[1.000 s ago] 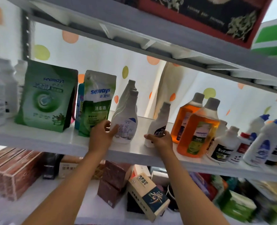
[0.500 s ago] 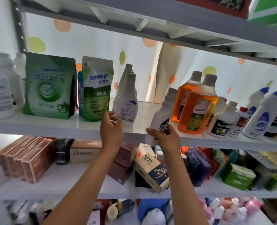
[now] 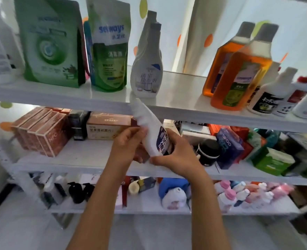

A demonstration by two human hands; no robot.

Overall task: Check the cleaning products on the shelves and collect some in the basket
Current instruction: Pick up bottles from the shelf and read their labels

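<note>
Store shelves behind, tilted white bottle gripped between left hand and right hand

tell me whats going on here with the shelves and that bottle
A person stands at a set of store shelves stocked with cleaning products. Both hands hold one white bottle in front of the shelves, tilted with its neck up and to the left: the left hand grips its side, the right hand wraps its base. Its dark label faces the camera, as if being checked. No basket is in view.

On the upper shelf, two pouches stand left of a spray bottle.
</note>
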